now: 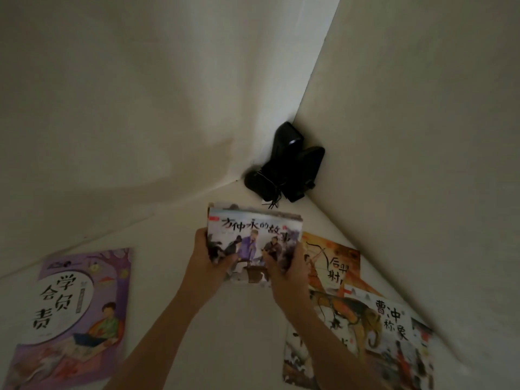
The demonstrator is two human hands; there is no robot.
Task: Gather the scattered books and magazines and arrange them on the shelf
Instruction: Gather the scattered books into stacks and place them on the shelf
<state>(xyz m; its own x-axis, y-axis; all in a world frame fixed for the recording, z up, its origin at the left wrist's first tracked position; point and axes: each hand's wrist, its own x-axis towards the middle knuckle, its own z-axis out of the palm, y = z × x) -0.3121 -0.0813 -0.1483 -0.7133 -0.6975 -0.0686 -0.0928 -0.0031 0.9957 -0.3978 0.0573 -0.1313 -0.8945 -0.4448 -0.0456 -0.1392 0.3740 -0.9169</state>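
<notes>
Both hands up over the pale surface, near its far corner where the two walls meet. Cannot tell whether this surface is the shelf or a worktop.

Left hand and right hand together hold a small stack of picture books; at least one more cover edge shows behind the top one. Fingers of each hand are closed round the stack's lower corners, thumbs on the front cover. Stack tilted up toward the camera; whether its far edge touches the surface is unclear.

Still lying loose:
- purple book, flat, toward the near left edge, well apart from the hands.
- orange archer book, flat along the right wall, just beside the right hand.
- elephant book, overlapping the archer book's near end, close to the right edge.

Black speakers with tangled cord sit in the far corner.

Judgement: gathering partly done, a few collected, three left. No upright row anywhere in view, so arranging looks unstarted.
</notes>
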